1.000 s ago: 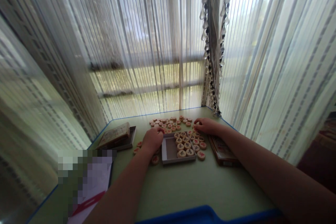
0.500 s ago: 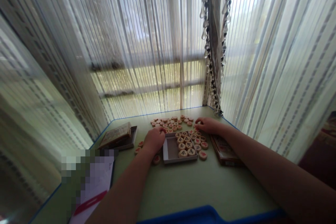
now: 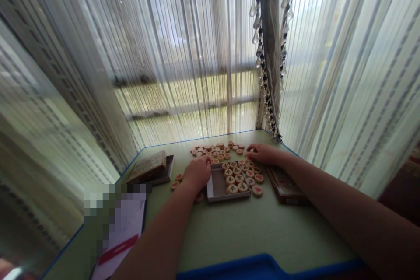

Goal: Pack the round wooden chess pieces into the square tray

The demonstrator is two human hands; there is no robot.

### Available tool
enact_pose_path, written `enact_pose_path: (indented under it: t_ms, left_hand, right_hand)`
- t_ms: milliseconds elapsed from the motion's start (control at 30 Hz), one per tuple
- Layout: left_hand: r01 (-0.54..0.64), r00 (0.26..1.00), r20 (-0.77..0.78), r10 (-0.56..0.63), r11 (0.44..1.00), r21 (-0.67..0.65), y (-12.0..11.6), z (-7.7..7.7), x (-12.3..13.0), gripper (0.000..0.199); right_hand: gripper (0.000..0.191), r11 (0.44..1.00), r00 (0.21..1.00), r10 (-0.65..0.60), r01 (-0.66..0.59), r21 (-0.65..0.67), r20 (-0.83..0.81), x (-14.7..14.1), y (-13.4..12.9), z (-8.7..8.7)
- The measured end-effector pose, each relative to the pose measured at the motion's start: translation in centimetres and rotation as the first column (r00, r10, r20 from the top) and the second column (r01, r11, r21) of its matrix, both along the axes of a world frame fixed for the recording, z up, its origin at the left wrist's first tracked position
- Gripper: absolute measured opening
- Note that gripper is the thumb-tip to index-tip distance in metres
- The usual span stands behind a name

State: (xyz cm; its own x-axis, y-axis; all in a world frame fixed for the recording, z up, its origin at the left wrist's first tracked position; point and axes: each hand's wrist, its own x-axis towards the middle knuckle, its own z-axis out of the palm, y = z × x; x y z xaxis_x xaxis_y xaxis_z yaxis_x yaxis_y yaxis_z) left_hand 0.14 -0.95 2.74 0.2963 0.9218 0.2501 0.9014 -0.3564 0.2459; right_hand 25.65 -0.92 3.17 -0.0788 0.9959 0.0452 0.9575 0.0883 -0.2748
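A shallow cardboard box (image 3: 215,192) lies before me, its right part filled with rows of round wooden xiangqi pieces (image 3: 230,179) bearing dark characters. At the box's far left corner is my left hand (image 3: 197,172), fingers curled and pressed together; their tips and anything in them are hidden. My right hand (image 3: 265,154) is beyond the box on the right, its thumb and fingers bent round a xiangqi piece (image 3: 248,156) at the fingertips. Loose pieces with red characters (image 3: 257,190) lie along the box's right side. More pieces (image 3: 216,154) spread behind it.
On the left, a patterned box lid (image 3: 149,167) leans in another shallow tray (image 3: 169,170). A flat brown box (image 3: 285,188) lies under my right forearm. Papers with a red strip (image 3: 118,248) are at lower left. A blue-edged object (image 3: 243,266) borders the front; curtains hang behind.
My left hand has tilted slightly and stays at the box's corner. The right hand keeps its place by the pieces. The whole view has shifted a little.
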Motion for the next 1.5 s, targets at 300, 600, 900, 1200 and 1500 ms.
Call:
enact_pose_path:
  t_ms: [300, 600, 900, 1200, 1500]
  left_hand:
    - [-0.009, 1.0, -0.002, 0.009, 1.0, -0.021, -0.1, 0.2, 0.1, 0.031]
    - [0.046, 0.996, -0.075, -0.044, 0.999, 0.019, -0.4, 0.1, 0.2, 0.032]
    - [0.09, 0.983, -0.161, -0.091, 0.996, -0.016, -1.3, 0.2, 0.5, 0.037]
    - [0.115, 0.973, -0.206, -0.107, 0.993, 0.026, -1.3, 0.1, 0.5, 0.038]
    - [0.107, 0.976, -0.193, -0.104, 0.994, 0.005, -1.2, 0.1, 0.4, 0.039]
  right_hand:
    - [0.038, 1.0, 1.0, 0.005, -0.005, 0.001, 0.019, 0.0, 0.0, 0.1]
    - [0.039, 1.0, 0.999, 0.012, -0.013, 0.007, 0.036, -0.1, 0.0, 0.1]
    - [0.039, 1.0, 0.998, 0.017, -0.018, 0.005, 0.057, 0.0, 0.1, 0.1]
    - [0.04, 1.0, 0.999, 0.017, -0.017, 0.009, 0.051, 0.1, 0.1, 0.0]
    - [0.04, 1.0, 0.999, 0.01, -0.01, 0.005, 0.051, 0.1, 0.2, 0.0]
